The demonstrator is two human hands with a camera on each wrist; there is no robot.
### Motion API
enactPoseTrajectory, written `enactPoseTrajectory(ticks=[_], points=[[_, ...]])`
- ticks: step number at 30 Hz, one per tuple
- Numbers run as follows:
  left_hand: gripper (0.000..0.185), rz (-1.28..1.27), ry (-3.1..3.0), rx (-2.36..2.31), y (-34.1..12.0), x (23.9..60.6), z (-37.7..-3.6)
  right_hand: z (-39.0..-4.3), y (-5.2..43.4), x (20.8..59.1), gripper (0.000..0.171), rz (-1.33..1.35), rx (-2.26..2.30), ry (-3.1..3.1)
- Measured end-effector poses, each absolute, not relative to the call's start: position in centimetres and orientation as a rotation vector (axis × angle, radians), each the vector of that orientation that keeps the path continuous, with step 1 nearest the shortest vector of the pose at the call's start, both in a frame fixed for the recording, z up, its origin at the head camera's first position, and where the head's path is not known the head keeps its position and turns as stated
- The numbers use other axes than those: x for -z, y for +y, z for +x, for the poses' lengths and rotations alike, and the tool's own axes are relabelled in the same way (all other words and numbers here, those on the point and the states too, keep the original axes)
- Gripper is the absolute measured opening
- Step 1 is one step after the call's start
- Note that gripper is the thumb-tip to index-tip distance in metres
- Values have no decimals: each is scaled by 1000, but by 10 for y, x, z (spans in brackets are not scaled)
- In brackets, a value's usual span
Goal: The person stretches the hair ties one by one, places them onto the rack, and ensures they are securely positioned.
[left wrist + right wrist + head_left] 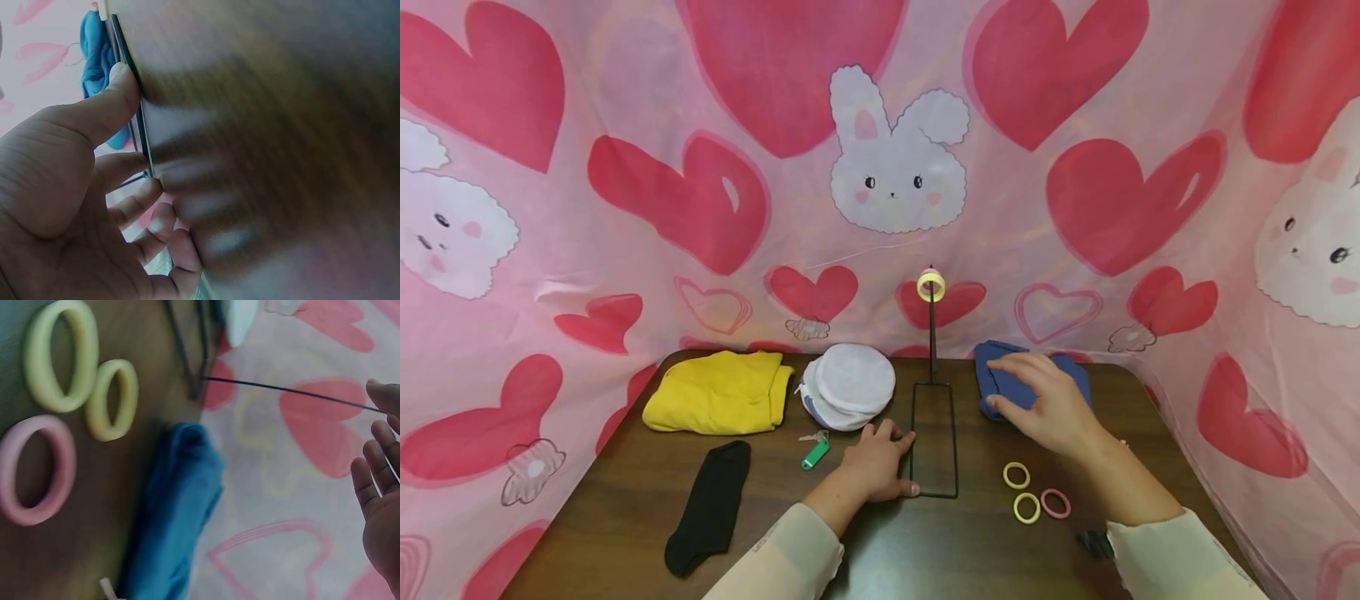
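in the head view alone, right hand [1051, 408] fingers apart over blue cloth [1000, 379]

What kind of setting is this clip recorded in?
Probably a staged tabletop recording booth, not a lived-in room: a dark wooden table enclosed on three sides by a pink heart-and-bunny cloth backdrop, with folded clothes and hair rings laid out.

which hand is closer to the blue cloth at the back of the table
Right. The right hand hovers open right over the blue cloth, partly covering it. The left hand rests on the black wire stand, well away from the cloth.
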State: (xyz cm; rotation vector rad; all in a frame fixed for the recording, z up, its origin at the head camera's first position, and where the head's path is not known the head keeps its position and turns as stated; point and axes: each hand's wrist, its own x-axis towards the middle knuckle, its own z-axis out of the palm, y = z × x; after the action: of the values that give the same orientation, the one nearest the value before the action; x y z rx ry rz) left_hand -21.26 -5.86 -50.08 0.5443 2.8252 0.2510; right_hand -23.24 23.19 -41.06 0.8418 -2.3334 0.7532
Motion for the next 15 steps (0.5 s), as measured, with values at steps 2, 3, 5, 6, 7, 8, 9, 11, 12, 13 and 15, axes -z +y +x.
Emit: enactPoseTrajectory(ticks=[2,3,5,6,7,8,9,11,12,13,15], points=[[86,545,2826,-258,-59,500,-212,-229,239,421,52,847,-742,-2367],[86,545,2827,-261,-59,500,-212,-228,242,425,51,852,-735,-2390],[86,550,2827,-265,-59,499,-212,-225,250,435,50,884,-726,-2435],[86,552,2828,-265,-59,499,-212,-225,254,440,50,904,-721,-2461],[86,554,2828,-265,-59,499,-212,-224,257,445,49,924,-711,-2487],[86,555,2828,-266,-59,500,-212,-224,261,450,48,950,-710,-2514],[86,556,2828,-267,-59,500,-213,-223,265,456,48,976,-701,-2546],[86,558,2827,-266,-60,501,-212,-221,271,466,46,1021,-696,-2606],[86,559,2828,-266,-60,501,-213,-220,274,471,46,1036,-699,-2645],[86,561,2829,-269,-60,502,-213,-219,277,476,45,1048,-702,-2679],[87,565,2832,-272,-60,502,-213,-217,283,483,44,1062,-713,-2752]])
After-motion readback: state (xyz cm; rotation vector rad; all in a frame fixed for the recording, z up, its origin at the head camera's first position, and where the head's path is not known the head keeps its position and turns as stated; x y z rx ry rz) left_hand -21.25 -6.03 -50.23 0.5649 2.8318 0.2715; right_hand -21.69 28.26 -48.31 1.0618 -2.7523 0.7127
